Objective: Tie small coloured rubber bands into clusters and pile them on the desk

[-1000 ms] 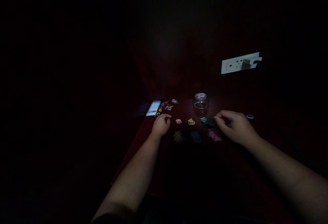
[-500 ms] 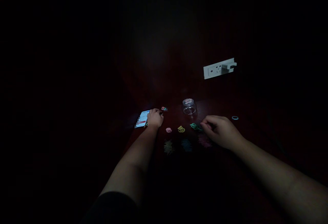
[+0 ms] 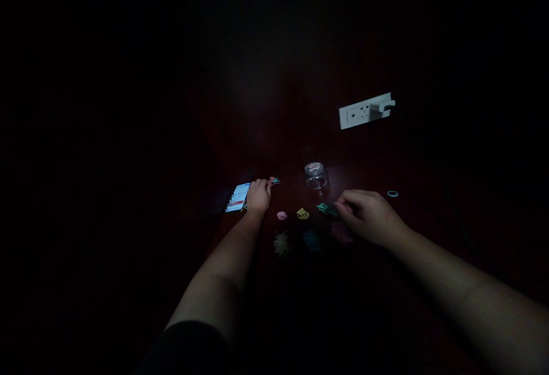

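Observation:
My left hand point(image 3: 259, 195) rests on the dark table beside a lit phone point(image 3: 238, 197), its fingers curled down and their tips hidden. Just past its fingertips lies a small multicoloured cluster of hair ties point(image 3: 274, 180). My right hand point(image 3: 371, 215) is closed, thumb against fingers, at the right edge of a bunch of green hair ties point(image 3: 326, 209); whatever it pinches is hidden. Leftward in the same row sit yellow hair ties point(image 3: 302, 214) and pink hair ties point(image 3: 282, 215).
A clear lidded jar point(image 3: 316, 177) stands behind the row. Nearer me are dim heaps of thin strands, yellowish point(image 3: 282, 243), blue point(image 3: 312, 240) and pink point(image 3: 342, 232). One light blue ring point(image 3: 392, 194) lies at right. A wall socket point(image 3: 364, 111) holds a plug. Surroundings are very dark.
The fingers of my left hand have drawn closer together beside the multicoloured cluster. My right hand stays almost in place by the green hair ties. The whole view has shifted slightly.

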`<action>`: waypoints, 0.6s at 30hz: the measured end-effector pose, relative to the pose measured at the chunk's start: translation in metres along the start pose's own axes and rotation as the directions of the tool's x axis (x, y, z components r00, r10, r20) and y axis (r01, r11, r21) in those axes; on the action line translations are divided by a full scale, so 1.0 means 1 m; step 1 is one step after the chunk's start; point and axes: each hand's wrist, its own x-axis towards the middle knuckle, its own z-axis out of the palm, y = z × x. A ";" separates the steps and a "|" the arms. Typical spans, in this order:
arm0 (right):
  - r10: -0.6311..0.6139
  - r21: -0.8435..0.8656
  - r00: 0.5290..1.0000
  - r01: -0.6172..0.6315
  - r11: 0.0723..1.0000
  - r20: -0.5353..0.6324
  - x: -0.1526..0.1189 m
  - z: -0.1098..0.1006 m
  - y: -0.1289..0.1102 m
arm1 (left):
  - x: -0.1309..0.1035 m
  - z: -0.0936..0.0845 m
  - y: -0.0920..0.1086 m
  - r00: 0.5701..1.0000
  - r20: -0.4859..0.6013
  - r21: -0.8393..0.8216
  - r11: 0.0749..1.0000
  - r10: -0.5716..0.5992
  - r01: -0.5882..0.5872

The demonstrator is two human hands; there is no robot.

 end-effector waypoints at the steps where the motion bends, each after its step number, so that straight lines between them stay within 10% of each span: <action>1: -0.001 -0.004 1.000 0.001 1.000 -0.002 0.000 0.001 0.000 | -0.001 -0.001 0.000 1.000 -0.005 -0.017 1.000 0.002 -0.002; 18: -0.013 0.024 1.000 0.012 1.000 0.014 0.000 0.002 0.001 | -0.039 -0.015 -0.016 0.977 -0.027 -0.545 0.823 -0.210 0.162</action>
